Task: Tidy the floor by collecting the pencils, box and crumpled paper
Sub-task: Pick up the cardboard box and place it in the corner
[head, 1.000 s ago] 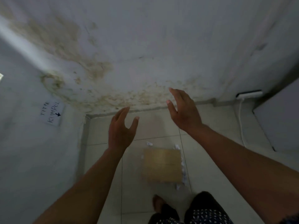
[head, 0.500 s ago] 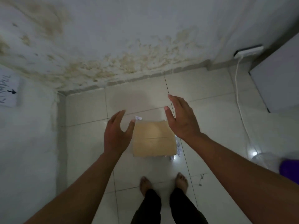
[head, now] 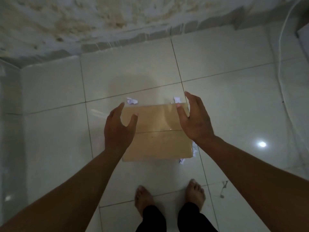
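Note:
A closed brown cardboard box [head: 157, 141] lies flat on the white tiled floor just ahead of my bare feet. My left hand [head: 117, 129] hovers over the box's left edge with fingers spread and holds nothing. Over the box's right edge is my right hand [head: 194, 119], also spread and empty. Whether either hand touches the box I cannot tell. Bits of crumpled white paper show around the box: one piece [head: 132, 101] at its far left corner, another [head: 176, 99] at its far right corner, more scraps [head: 194, 150] along its right side. No pencils are visible.
A stained wall [head: 100, 22] meets the floor beyond the box, with another wall at the left. A white cable [head: 282, 91] runs down the floor at the right. A small thin scrap [head: 223, 190] lies right of my right foot [head: 196, 193].
The view has tipped down from the wall to the floor. Both hands have come down and closer to the box, now flanking its left and right edges.

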### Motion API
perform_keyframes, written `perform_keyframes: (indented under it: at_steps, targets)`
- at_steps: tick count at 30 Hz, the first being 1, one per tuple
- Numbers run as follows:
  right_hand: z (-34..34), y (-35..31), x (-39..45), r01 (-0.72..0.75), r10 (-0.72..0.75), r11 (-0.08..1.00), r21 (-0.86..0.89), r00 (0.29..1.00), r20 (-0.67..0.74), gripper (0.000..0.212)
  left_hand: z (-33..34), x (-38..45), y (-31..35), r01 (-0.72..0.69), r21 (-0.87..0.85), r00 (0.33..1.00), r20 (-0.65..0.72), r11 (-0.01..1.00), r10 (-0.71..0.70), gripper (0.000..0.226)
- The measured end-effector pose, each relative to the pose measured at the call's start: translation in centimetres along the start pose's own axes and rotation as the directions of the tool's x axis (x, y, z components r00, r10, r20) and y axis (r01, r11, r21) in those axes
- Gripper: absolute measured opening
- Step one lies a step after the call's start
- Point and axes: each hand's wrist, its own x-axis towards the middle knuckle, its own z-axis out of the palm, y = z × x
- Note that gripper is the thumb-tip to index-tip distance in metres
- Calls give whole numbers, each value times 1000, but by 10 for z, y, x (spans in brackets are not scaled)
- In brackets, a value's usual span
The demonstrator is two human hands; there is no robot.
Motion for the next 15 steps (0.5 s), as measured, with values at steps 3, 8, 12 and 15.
perform_keyframes:
  at_steps: [3,8,12,15]
  targets:
    - [38,34,-2,-16,16,1000,20,1000,-13,51,40,7,-28,34,-18,999,-27,999,-34,61]
    - [85,84,-10,-47,43,997,-53,997,-69,56,96,15,-69,47,51,997,-70,998,-43,74]
    - [105,113,-20,-103,98,986,-130,994,-51,64,122,12,-89,121,95,989,-93,988,-112,89]
    - [116,123,-26,-183,186,975,-126,983,9,73,133,7,-100,206,47,977,-57,977,-203,95]
